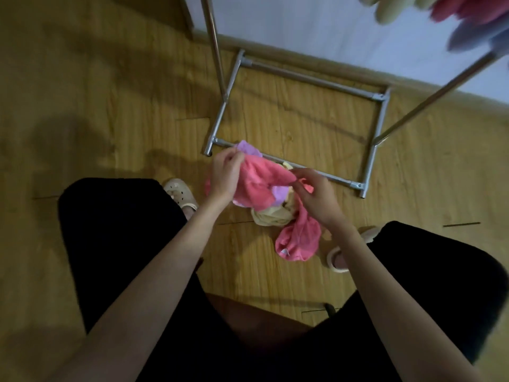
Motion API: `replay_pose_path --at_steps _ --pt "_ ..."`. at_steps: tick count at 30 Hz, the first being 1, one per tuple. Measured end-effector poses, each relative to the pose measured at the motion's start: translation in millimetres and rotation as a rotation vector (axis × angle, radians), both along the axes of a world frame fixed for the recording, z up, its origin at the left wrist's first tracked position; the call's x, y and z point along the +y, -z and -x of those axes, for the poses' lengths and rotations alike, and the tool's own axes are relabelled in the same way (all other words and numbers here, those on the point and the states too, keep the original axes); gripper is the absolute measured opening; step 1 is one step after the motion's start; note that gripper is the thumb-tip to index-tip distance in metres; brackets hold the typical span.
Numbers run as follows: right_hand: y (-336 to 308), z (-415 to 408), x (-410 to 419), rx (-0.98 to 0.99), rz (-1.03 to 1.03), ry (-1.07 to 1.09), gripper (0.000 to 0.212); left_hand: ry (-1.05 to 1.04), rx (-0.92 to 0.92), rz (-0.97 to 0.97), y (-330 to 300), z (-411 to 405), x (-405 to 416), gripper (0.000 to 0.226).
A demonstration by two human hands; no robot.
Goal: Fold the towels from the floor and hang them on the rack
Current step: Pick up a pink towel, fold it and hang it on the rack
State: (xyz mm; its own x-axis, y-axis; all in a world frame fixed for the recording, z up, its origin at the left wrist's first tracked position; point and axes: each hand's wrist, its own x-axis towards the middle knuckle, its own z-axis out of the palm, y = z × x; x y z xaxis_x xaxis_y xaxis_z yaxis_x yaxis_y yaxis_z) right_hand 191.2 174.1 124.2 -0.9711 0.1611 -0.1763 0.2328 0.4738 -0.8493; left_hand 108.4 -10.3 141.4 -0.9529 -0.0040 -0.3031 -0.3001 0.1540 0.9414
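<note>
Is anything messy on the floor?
Yes. Towels lie in a crumpled pile on the wooden floor by the rack's base, pink, purple and yellow tangled together. Both hands hold a pink towel.

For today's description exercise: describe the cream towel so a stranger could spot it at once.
Find the metal rack's base frame on the wooden floor. Just in front lies a towel heap. The cream towel is at its bottom, crumpled under the pink towel that both hands hold, the only pale, yellowish one.

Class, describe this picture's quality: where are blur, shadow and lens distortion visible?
Head view: the hung towels at top right are smeared by blur; dim light leaves broad soft shadows on the wooden floor; the wide-angle lens splays the rack poles outward; the pink towel stays fairly sharp.
</note>
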Motion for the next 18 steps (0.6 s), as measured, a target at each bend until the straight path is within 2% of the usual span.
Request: replay_pose_path --at_steps 3,8,15,18 --pt "-70.2 -14.7 2.1 0.090 0.055 -0.006 0.009 0.021 0.069 -0.022 -44.5 -3.9 -2.7 0.019" --pt "-159.6 -33.7 -0.6 0.324 0.046 -0.038 0.014 0.155 0.212 -0.068 -111.2 -8.0 -1.6 0.022" --pt "-238.4 -39.0 -8.5 0.537 0.036 -0.031 0.011 0.297 0.399 0.008 -181.5 -11.9 6.4 0.006" --pt "-258.5 -38.6 -10.4 0.575 0.070 0.005 0.012 0.396 0.491 0.047 -195.1 -15.4 8.4 0.018"
